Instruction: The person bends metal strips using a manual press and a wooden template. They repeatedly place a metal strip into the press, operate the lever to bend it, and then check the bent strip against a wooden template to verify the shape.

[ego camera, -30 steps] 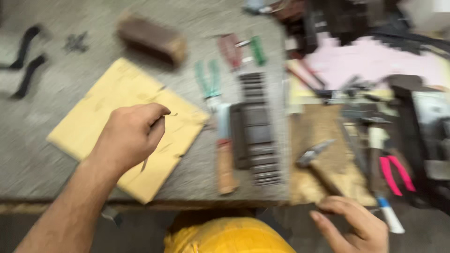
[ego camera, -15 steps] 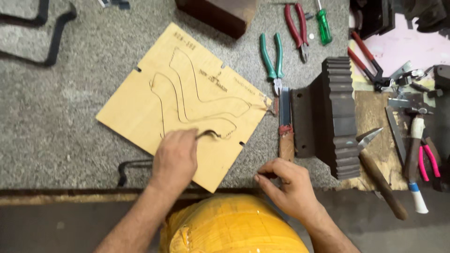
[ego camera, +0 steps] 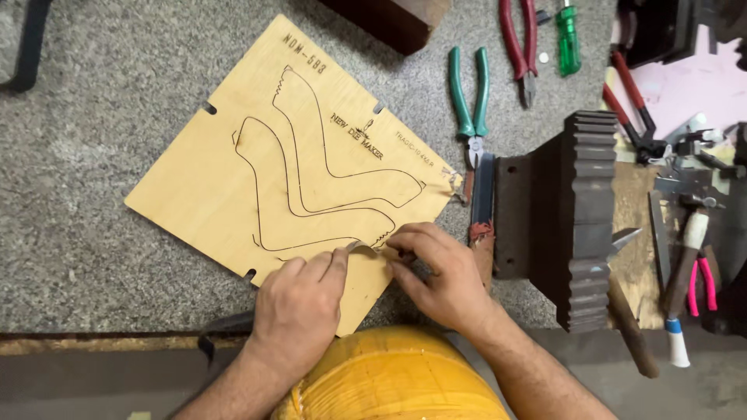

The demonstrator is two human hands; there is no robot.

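Note:
A light plywood board (ego camera: 233,179) with thin cut outlines and lettering lies tilted on the grey bench. At its lower right edge a thin bent metal strip (ego camera: 362,247) sits against a cut line. My left hand (ego camera: 299,311) pinches the strip's left end with its fingertips on the board. Fingers closed, my right hand (ego camera: 440,276) pinches the strip's right end, touching the left hand's fingertips.
Green-handled pliers (ego camera: 467,101), red-handled pliers (ego camera: 517,47) and a green screwdriver (ego camera: 568,31) lie beyond the board. A dark ridged metal block (ego camera: 580,218) stands at right, a wooden-handled file (ego camera: 481,210) beside it, a hammer (ego camera: 630,311) further right. A yellow rounded object (ego camera: 389,381) is below.
My right hand has moved from the bench's front edge up to the board beside my left hand. Both now pinch the metal strip. The view has drawn closer.

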